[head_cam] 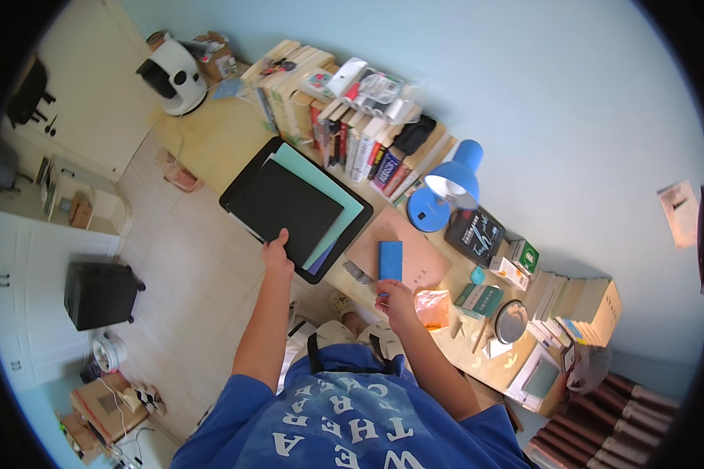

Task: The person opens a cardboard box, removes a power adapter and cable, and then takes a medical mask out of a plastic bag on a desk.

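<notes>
My left hand (pixel 278 255) grips the near edge of a flat stack, its thumb on top and its other fingers hidden beneath. On top of the stack is a black folder (pixel 296 211). A mint-green folder (pixel 325 196) and a sliver of purple show from under it, and a larger black flat case or tray (pixel 355 225) lies at the bottom. In my right hand (pixel 396 302) is a thin blue rectangular case (pixel 391 258), pinched by its near end. It is above or against a pinkish-brown paper folder (pixel 428 258) on the wooden desk (pixel 196 143); contact cannot be told.
Behind the stack stands a row of books (pixel 352 138) along the wall. A blue desk lamp (pixel 457 176), small boxes (pixel 507 272), an orange packet (pixel 433 309) and a round mirror (pixel 510 321) are on the right. A black suitcase (pixel 100 296) stands on the floor.
</notes>
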Available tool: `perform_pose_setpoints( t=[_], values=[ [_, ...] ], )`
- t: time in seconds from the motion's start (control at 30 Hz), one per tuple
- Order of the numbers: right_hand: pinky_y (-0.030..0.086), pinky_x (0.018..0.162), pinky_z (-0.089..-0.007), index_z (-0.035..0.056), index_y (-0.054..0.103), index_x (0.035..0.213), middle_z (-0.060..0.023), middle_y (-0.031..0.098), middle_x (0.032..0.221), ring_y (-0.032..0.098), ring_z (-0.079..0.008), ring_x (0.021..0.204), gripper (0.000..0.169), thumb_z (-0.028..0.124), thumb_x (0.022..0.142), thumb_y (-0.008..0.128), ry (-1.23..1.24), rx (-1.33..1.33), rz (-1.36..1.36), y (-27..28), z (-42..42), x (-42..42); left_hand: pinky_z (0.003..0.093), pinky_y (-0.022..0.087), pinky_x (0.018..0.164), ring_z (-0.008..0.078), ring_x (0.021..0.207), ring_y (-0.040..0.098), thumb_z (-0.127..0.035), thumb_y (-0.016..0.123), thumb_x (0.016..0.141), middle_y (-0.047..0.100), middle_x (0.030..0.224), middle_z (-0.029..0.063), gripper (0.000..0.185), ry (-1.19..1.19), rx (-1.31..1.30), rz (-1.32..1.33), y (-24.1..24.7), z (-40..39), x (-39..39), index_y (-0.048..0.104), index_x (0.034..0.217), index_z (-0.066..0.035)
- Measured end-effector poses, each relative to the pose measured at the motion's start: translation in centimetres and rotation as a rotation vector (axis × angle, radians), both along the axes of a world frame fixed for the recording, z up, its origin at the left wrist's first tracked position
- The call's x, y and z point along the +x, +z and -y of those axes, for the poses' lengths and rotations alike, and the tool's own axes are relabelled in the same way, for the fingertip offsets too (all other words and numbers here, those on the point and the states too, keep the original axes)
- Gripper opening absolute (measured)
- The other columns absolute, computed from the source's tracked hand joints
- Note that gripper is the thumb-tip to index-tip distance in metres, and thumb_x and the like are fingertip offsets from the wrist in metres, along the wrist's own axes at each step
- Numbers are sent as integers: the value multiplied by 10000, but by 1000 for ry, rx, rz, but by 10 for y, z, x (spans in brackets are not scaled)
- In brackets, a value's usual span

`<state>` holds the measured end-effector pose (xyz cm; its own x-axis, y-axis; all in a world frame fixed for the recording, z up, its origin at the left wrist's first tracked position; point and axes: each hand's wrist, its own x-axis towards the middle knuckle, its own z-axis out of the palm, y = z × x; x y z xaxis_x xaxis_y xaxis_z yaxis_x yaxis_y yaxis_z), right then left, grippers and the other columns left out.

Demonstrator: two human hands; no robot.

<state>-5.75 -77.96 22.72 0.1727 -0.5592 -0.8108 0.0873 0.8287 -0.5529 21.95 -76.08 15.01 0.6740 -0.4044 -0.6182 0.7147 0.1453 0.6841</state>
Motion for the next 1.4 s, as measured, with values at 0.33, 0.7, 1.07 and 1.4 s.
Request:
perform_pose_setpoints(
  t=[0.33,0.7,1.07,1.4],
  values=[
    [448,518,-228,63,585,905,-21,582,745,527,-83,546,106,135,842,632,-4,-65,21,-3,-19,-25,385,466,747,248,919,583,-262,793,741,607,1058,135,512,-276,1011,677,-29,-30,19,586,1082,59],
    [425,482,-220,46,580,868,-23,594,708,522,-85,547,156,169,827,667,136,-60,-67,-25,-68,-70,324,572,580,221,692,665,-542,788,664,660,887,173,751,-789,585,289,12,-21,22,594,984,109],
    [468,573,-222,46,617,894,-3,600,722,544,-81,600,192,228,854,661,215,-175,-233,-25,-85,-125,329,558,605,203,629,657,-568,641,804,635,657,86,575,-1338,570,209,-7,-57,28,628,814,7],
    [437,506,-217,42,638,766,-9,599,663,529,-79,543,261,281,871,638,-90,15,-73,-18,-87,-225,273,529,622,147,668,659,-191,682,819,681,700,84,213,-1939,464,330,-11,-114,-197,699,805,20]
  ],
)
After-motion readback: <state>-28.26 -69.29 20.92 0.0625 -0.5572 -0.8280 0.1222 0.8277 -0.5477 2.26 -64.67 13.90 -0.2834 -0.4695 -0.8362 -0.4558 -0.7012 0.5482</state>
